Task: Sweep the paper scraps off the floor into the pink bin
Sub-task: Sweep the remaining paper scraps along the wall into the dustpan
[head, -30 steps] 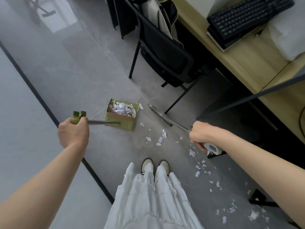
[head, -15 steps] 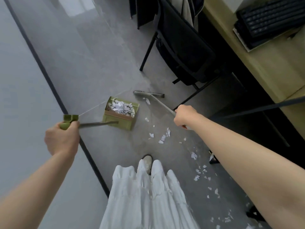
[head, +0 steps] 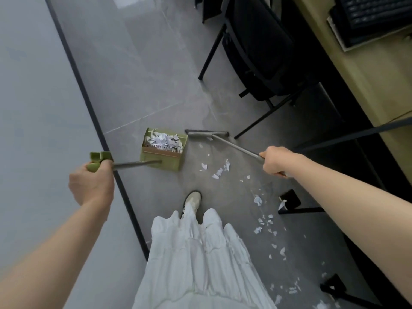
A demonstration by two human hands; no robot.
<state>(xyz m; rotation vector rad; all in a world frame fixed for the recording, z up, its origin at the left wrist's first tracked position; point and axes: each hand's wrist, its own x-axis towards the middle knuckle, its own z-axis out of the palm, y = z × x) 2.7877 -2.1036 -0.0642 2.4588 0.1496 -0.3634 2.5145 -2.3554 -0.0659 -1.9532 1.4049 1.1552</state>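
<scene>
L hand [head: 91,186] gripped the green dustpan [head: 163,150] handle, pan mid-frame, already holding scraps. R hand [head: 276,161] clenched the broom [head: 207,133] shaft, head just R of pan. Paper scraps [head: 219,170] lay lower R. Risk: hard stroke scatters scraps past pan. Pink bin unseen.

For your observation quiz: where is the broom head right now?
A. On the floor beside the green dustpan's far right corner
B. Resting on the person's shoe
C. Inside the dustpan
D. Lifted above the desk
A: the broom head lies flat on the floor just right of the green dustpan, its handle gripped by the right hand.
</scene>
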